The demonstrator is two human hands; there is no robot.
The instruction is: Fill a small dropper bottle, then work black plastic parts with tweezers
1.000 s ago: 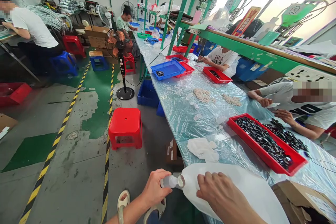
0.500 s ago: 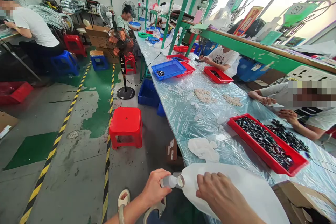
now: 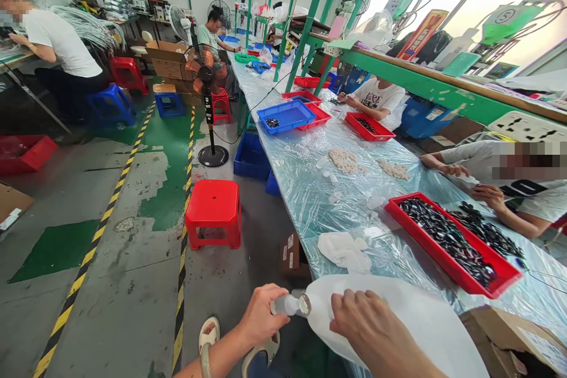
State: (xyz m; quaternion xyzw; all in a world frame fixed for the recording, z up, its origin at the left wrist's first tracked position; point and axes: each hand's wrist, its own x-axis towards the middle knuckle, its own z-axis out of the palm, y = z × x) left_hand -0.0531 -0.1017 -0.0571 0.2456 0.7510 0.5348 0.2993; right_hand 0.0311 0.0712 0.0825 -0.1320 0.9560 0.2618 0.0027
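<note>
My left hand [image 3: 262, 314] is closed around a small translucent bottle [image 3: 284, 305], which lies nearly sideways with its neck toward the right. A large white plastic jug [image 3: 398, 301] is tilted at the table's near edge, its round mouth [image 3: 304, 305] right at the bottle's neck. Whether the two touch I cannot tell. My right hand [image 3: 367, 322] has its fingers curled over the top of the jug, probably round its handle, which the hand hides. Crumpled white tissue [image 3: 344, 251] lies on the plastic-covered table [image 3: 305, 212] just beyond the jug.
A red tray [image 3: 452, 242] of shiny black parts lies to the right, where a co-worker [image 3: 500, 183] sits. An open cardboard box [image 3: 518, 336] stands at the near right. On the floor to the left is a red stool [image 3: 213, 209], with a standing fan [image 3: 207, 94] behind.
My hands, the bottle and the jug hold practically the same position. The view has shifted very slightly.
</note>
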